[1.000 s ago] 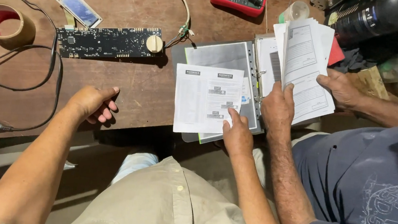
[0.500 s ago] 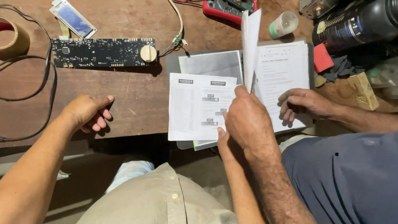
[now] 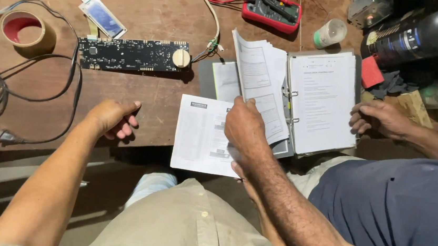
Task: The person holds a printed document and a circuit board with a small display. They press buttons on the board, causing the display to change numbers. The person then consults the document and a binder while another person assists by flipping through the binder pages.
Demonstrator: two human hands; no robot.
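Head view, near to far: the left hand (image 3: 111, 119) rests loosely curled on the desk (image 3: 149, 11) edge at centre left, fingers holding nothing. The right hand (image 3: 240, 168) is mostly hidden under a co-worker's arm at the lower edge of a loose sheet (image 3: 199, 134), so can't tell what its fingers are doing. The co-worker's hand (image 3: 244, 128) lifts pages (image 3: 259, 84) in the binder (image 3: 321, 97) right of centre; their other hand (image 3: 380, 118) steadies its right edge. Further up sit a circuit board (image 3: 130, 54), tape (image 3: 26, 29) at far left and a red multimeter (image 3: 271, 7) along the top.
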